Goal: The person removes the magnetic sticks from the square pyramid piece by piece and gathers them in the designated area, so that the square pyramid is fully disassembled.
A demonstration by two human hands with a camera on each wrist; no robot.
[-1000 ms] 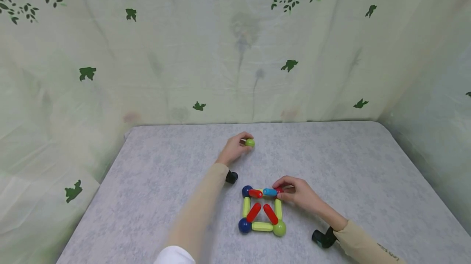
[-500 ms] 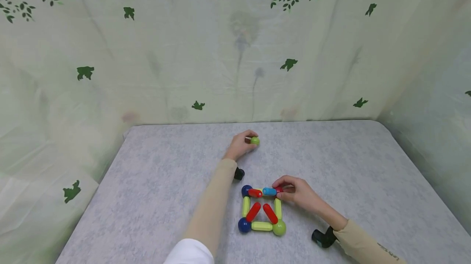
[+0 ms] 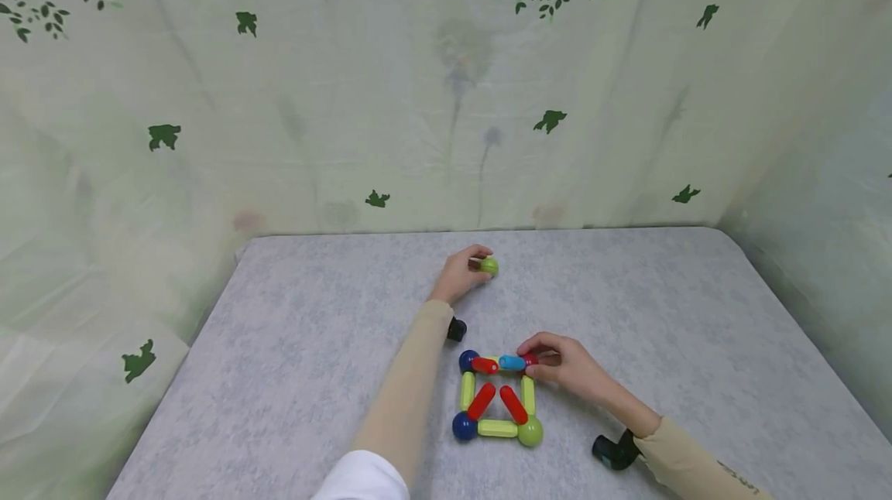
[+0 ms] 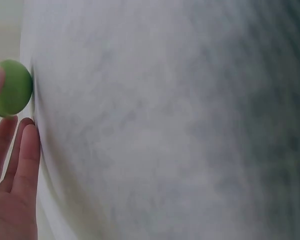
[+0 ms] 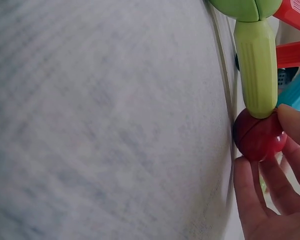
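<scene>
Near the back of the table my left hand [image 3: 461,274] pinches a green ball [image 3: 490,265] between thumb and fingers; the left wrist view shows the same green ball [image 4: 16,89] close to the tabletop. My right hand [image 3: 567,364] grips the red ball [image 5: 260,135] at the far right corner of a square frame. Pale green rods [image 3: 498,429] form its sides. Blue balls [image 3: 464,426] sit at both left corners, a green ball [image 3: 530,432] at the near right. Red rods [image 3: 513,405] and a light blue rod [image 3: 512,363] rise from the corners, leaning inward.
The grey, cloth-like tabletop [image 3: 313,345] ends at a pale curtain [image 3: 418,136] printed with leaves and birds. A black wrist camera [image 3: 615,452] is strapped at my right wrist, another black camera [image 3: 456,329] at my left.
My left hand has moved to the right and slightly farther back with the green ball. The right hand and the frame of rods and balls have stayed in place.
</scene>
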